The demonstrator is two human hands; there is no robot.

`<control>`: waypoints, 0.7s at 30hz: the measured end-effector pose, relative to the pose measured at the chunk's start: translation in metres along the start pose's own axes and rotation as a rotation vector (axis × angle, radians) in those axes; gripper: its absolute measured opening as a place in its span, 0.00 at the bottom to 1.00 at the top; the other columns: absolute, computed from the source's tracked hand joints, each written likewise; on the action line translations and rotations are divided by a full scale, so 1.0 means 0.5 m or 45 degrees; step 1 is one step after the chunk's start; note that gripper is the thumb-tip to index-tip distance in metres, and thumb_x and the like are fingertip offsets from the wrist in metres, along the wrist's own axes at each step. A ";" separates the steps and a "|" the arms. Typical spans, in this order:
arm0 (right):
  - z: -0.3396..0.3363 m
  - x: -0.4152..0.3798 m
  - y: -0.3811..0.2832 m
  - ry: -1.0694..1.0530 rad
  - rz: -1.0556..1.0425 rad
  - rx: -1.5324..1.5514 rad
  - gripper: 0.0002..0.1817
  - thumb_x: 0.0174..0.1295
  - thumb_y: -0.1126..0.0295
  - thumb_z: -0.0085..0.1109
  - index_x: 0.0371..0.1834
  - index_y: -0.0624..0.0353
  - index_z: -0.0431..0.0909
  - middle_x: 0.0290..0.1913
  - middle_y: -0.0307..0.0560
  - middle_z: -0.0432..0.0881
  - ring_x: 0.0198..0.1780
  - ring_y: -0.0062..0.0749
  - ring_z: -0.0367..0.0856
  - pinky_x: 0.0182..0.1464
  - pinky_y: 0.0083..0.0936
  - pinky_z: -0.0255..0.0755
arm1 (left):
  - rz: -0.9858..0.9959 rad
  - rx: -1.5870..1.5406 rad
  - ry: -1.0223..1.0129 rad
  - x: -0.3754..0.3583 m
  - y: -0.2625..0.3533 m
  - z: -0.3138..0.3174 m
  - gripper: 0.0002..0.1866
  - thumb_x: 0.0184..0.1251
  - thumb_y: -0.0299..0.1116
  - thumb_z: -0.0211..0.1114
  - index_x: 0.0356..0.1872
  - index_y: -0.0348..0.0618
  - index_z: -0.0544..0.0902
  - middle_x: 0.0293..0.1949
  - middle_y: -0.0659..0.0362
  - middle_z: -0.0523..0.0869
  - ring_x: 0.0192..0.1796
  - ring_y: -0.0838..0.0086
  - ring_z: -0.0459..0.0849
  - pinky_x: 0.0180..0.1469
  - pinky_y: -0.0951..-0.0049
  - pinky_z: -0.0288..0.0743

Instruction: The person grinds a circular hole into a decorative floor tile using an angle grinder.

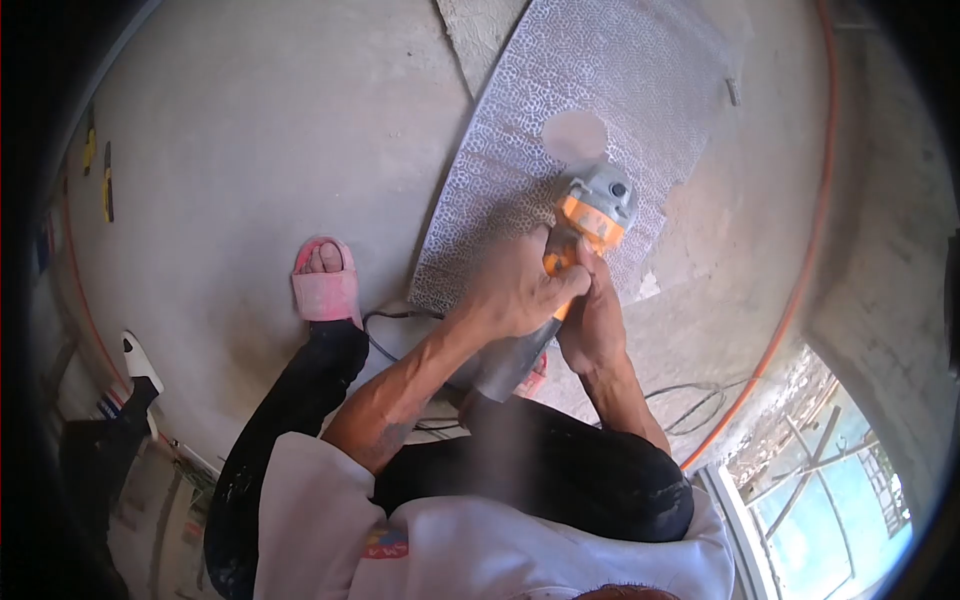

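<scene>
Both hands are closed around an orange and grey angle grinder (pixel 592 213). My left hand (pixel 525 285) grips it from the left, just behind the grey head. My right hand (pixel 595 320) wraps the body from the other side, thumb along the orange casing. The dark rear end of the tool points back toward my lap. At the front, its round disc (pixel 575 136) shows as a pale blur over a patterned grey sheet (pixel 500 190). That sheet lies on the floor, with an uneven right edge close to the grinder head.
A black cable (pixel 395 314) runs beside my left foot in a pink slipper (pixel 326 285). An orange hose (pixel 800 285) curves along the right. Two yellow-and-black tools (pixel 108 182) lie far left, near another person's leg (pixel 128 405). A small dark piece (pixel 733 92) sits right of the sheet.
</scene>
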State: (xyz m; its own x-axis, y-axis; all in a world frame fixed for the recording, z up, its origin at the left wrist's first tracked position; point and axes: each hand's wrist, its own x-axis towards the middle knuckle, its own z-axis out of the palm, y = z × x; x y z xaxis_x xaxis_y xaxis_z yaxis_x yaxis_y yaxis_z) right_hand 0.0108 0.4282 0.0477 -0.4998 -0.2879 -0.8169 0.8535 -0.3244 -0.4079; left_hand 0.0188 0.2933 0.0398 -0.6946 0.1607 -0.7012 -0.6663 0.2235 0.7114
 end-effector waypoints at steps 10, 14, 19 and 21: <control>-0.001 -0.047 -0.008 -0.033 -0.009 -0.010 0.33 0.66 0.53 0.59 0.67 0.62 0.63 0.59 0.49 0.75 0.62 0.38 0.74 0.67 0.36 0.67 | 0.295 -0.204 0.208 -0.058 0.005 0.039 0.29 0.63 0.41 0.61 0.57 0.28 0.65 0.34 0.39 0.82 0.37 0.43 0.84 0.41 0.52 0.77; 0.000 -0.040 -0.008 0.028 -0.034 -0.033 0.32 0.67 0.54 0.58 0.67 0.62 0.63 0.59 0.49 0.76 0.61 0.37 0.75 0.66 0.34 0.68 | 0.258 -0.123 0.179 -0.041 -0.003 0.038 0.26 0.63 0.40 0.62 0.53 0.28 0.67 0.33 0.40 0.83 0.36 0.44 0.85 0.38 0.53 0.77; -0.006 -0.023 -0.005 0.028 -0.025 -0.051 0.32 0.67 0.54 0.58 0.67 0.62 0.63 0.59 0.49 0.76 0.61 0.38 0.75 0.67 0.34 0.67 | 0.090 -0.319 0.104 -0.038 0.012 0.024 0.35 0.57 0.46 0.61 0.59 0.27 0.68 0.42 0.35 0.82 0.47 0.40 0.83 0.51 0.52 0.76; -0.003 -0.019 -0.005 0.036 -0.026 -0.043 0.32 0.67 0.54 0.57 0.67 0.62 0.63 0.60 0.50 0.76 0.61 0.38 0.75 0.67 0.35 0.67 | 0.085 -0.302 0.109 -0.036 0.015 0.021 0.35 0.57 0.46 0.61 0.59 0.27 0.68 0.42 0.35 0.83 0.47 0.41 0.83 0.51 0.53 0.76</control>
State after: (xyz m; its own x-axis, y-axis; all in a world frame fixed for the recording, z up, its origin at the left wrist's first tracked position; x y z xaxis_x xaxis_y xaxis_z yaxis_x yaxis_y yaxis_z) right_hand 0.0136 0.4330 0.0556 -0.5132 -0.2557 -0.8193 0.8479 -0.2989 -0.4378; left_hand 0.0290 0.3021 0.0573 -0.7529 0.0830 -0.6529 -0.6562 -0.0185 0.7543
